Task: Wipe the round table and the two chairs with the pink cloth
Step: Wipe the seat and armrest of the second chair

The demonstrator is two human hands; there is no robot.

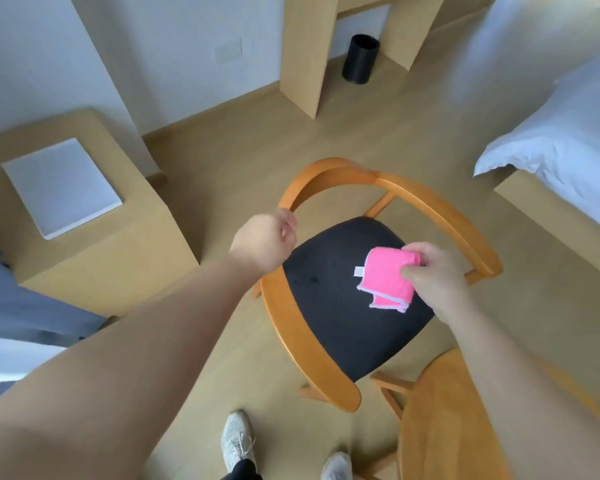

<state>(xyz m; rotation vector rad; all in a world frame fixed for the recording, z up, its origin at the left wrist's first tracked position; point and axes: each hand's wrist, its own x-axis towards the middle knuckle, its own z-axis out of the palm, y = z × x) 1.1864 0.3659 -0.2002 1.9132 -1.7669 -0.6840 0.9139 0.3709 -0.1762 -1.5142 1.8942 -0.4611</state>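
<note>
The chair point(343, 299) stands on the floor point(229, 157). The round table point(444, 420) is near its right front. The bed point(565, 140) is right, the bin point(360, 58) far behind.

Folded pink cloth point(388, 277) edged white; curved wooden chair point(430, 206) orange-brown, seat dark grey; cylindrical bin point(360, 58) at 12 o'clock black; bedding point(568, 133) white.

text: none was legible anywhere in the frame | pink cloth point(388, 277), right of centre: small white tag on its left edge was blank or too small to read | white panel point(61, 187) on the cabinet, left of frame: bore no visible print
</note>
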